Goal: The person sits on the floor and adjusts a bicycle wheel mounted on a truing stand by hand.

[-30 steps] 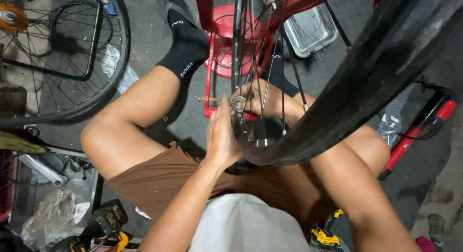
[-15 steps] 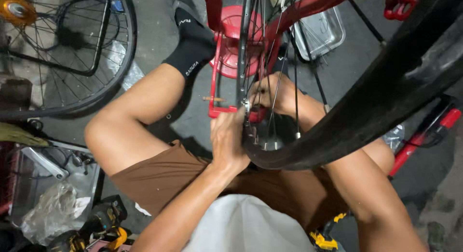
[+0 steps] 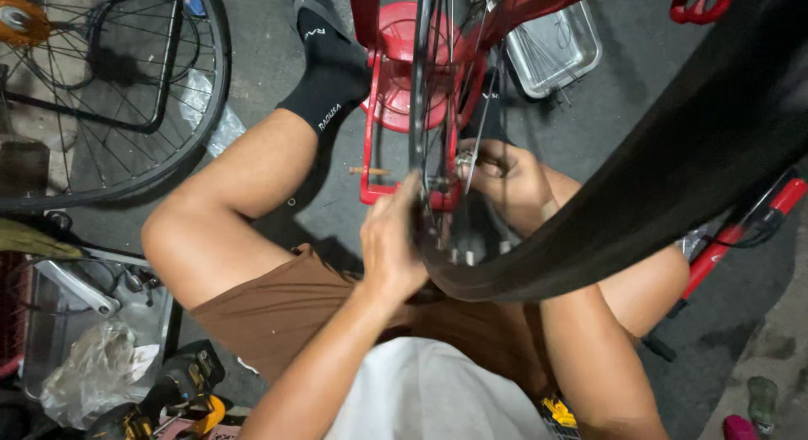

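Black rubber fills the right of the view, where the tyre point(image 3: 673, 196) of a bicycle wheel point(image 3: 471, 238) is seen edge-on, curving from the upper right down to the lap of the seated person. The wheel is held upright in a red truing stand point(image 3: 396, 112) standing on the grey floor between the person's legs.

The left hand point(image 3: 391, 242) is laid against the left side of the wheel, its fingers point(image 3: 408, 200) curled around the rim and spokes point(image 3: 438, 87) just below the stand's lower bar. The rim is thus gripped by that hand, the thumb side facing the camera.

The right hand point(image 3: 505, 175) is placed on the far side of the wheel, close to the hub area. Its fingers point(image 3: 484, 158) are pinched narrowly on a small silver part point(image 3: 465, 161) at the spokes; what exactly that part is cannot be told. The two hands are set near each other, with the wheel between them.

A black sock point(image 3: 328, 78) is worn on the left foot, which rests beside the stand. A second spoked wheel point(image 3: 109, 95) is lying on the floor at the upper left. A metal tray point(image 3: 551, 49) is seen beyond the stand, and a red floor pump point(image 3: 741, 230) lies at the right. A yellow and black power tool point(image 3: 181, 398) is seen at the lower left, next to a crumpled plastic bag point(image 3: 93, 373).
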